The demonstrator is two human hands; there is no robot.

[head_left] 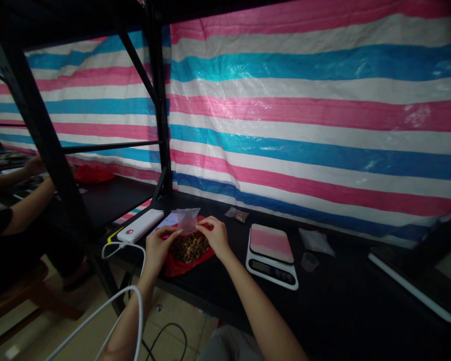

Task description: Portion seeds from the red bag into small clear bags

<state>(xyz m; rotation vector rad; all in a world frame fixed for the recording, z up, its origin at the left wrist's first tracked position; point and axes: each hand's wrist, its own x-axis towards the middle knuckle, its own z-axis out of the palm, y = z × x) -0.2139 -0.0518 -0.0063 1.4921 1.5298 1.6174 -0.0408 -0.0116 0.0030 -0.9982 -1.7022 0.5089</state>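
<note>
- Hands: left hand (158, 246) and right hand (215, 234) pinch a small clear plastic bag (187, 219) by its top edges.
- Bag sits over brown pieces in a red bag (178, 266); likely light, limp, slippery, so grip the rim.

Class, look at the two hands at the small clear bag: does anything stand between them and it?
Nothing visible. The left hand and right hand both already touch the small clear bag, held above the red bag of brown pieces.
</note>
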